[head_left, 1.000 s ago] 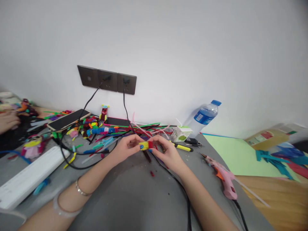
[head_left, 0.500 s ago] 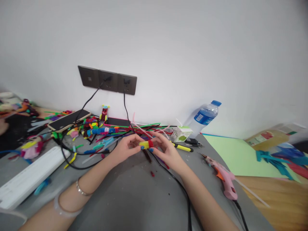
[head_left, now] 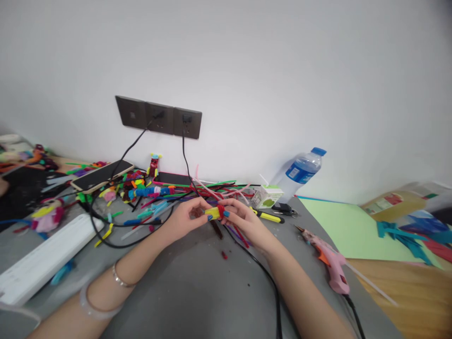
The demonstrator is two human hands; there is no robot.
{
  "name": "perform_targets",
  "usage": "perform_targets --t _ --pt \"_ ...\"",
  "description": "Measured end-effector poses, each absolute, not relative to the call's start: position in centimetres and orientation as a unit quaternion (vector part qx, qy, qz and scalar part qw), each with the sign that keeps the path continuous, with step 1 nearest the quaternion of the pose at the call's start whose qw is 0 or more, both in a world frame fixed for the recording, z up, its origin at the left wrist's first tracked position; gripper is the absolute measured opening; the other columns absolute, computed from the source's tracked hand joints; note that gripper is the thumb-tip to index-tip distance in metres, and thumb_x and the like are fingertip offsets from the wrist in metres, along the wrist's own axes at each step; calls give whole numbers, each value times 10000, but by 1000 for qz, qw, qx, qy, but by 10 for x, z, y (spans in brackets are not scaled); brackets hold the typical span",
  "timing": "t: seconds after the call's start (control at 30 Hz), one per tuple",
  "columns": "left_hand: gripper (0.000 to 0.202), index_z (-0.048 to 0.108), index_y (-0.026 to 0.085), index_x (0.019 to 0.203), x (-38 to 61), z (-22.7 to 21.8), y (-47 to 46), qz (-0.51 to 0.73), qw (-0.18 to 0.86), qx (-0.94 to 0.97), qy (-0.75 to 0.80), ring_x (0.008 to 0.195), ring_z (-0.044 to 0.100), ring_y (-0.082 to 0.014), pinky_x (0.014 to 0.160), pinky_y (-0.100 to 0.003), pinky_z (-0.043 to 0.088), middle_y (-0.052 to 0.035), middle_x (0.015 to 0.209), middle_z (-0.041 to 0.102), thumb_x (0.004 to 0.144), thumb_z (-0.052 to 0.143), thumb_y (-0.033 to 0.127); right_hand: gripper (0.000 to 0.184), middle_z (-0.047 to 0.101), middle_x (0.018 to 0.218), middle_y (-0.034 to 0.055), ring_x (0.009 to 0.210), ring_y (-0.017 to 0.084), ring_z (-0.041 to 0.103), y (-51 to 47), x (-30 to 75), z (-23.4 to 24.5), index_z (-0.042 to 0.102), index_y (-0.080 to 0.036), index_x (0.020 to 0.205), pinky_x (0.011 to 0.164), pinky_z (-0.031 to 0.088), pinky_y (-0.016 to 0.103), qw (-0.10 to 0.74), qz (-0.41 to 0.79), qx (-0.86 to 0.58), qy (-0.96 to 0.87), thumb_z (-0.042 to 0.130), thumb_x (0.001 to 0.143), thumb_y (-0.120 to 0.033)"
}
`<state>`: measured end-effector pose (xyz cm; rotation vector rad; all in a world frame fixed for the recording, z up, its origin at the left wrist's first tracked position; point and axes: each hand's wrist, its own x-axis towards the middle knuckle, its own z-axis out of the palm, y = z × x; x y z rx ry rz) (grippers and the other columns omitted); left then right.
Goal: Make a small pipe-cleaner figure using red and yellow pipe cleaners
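Right hand (head_left: pixel 250 226): thumb shifts toward about one o'clock, its blue nail now beside the red end of the yellow-and-red piece (head_left: pixel 213 213) rather than below it. Piece tips slightly, red end raised toward two o'clock. Under the same hand, a red strip (head_left: pixel 241 236) running toward four to five o'clock shows at greater length than a second ago. Nine o'clock edge: co-worker's hand (head_left: pixel 3 187) now mostly out of view, more of the black surface (head_left: pixel 23 190) bared.
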<state>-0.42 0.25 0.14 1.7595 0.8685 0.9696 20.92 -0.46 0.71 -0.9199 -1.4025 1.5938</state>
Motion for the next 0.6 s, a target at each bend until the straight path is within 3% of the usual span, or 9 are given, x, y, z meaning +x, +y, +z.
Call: perform_targets --t 0.4,0.6 --pt "113 645 187 894 -7 -1 2 351 386 771 365 722 570 -135 704 -255 438 8 824 642 800 584 179 451 665 781 5 641 105 566 -8 210 12 635 -197 1038 614 413 239 372 686 -404 -478 818 683 -407" --pt "110 644 174 888 -5 -1 2 366 410 751 365 715 560 -131 685 -249 442 -1 833 636 804 575 190 404 684 778 15 623 95 571 -8 208 14 625 -189 1024 591 422 219 366 683 -425 -468 769 723 -417"
